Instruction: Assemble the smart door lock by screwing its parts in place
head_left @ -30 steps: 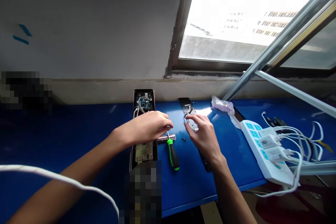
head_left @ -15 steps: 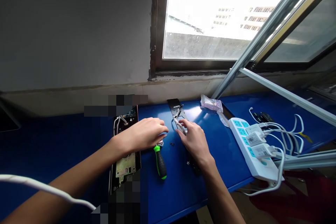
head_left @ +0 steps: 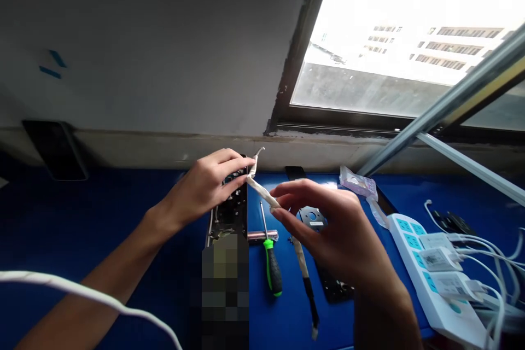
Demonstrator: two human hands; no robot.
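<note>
Lifted higher, bent whitish wrapped cable (head_left: 261, 192), left hand (head_left: 211, 178) and right hand (head_left: 334, 224) pinching it, glossy blue table (head_left: 281, 322) below

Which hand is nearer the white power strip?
Right. The right hand is left of the power strip; the left hand is farther left, by the opened device.

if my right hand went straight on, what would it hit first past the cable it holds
Probably the left hand, pinching the same pale cable ahead of the right hand, though depth is unclear.
</note>
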